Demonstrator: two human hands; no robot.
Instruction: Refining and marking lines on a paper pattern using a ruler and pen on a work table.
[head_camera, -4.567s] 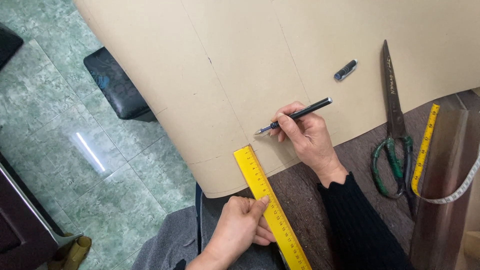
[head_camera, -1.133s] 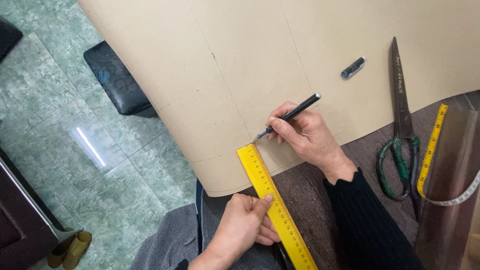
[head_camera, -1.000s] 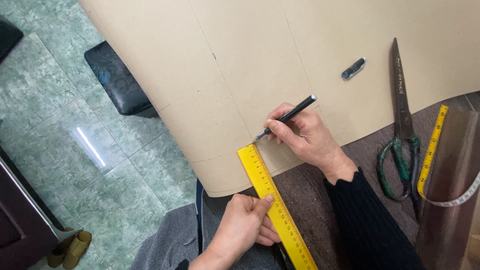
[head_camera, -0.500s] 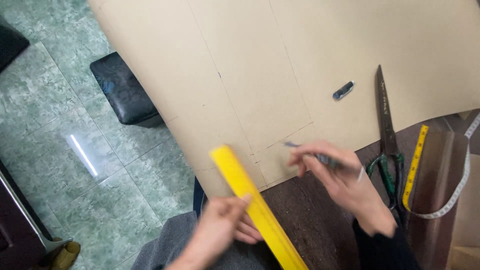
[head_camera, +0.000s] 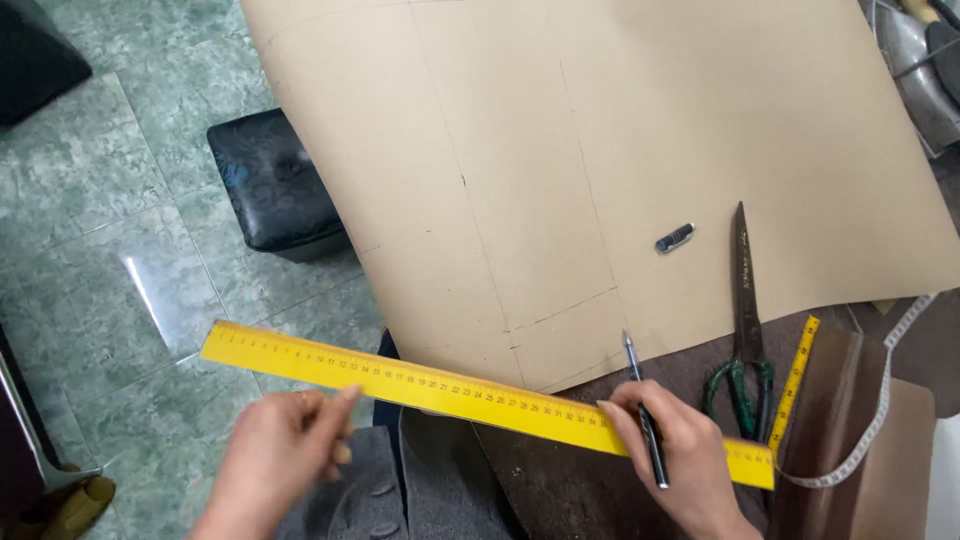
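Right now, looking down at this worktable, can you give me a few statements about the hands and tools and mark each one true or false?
1. The right hand holds a black pen while touching the long yellow ruler. True.
2. The long yellow ruler lies flat along a drawn line in the middle of the brown paper sheet. False: it is held across the sheet's near edge, reaching out over the green tiled floor.
3. The scissors have green handles and lie shut, blades on the paper. True.
4. The left hand grips the scissors. False: its fingers touch the ruler's near edge.
5. The pen cap lies on the floor. False: it lies on the paper.
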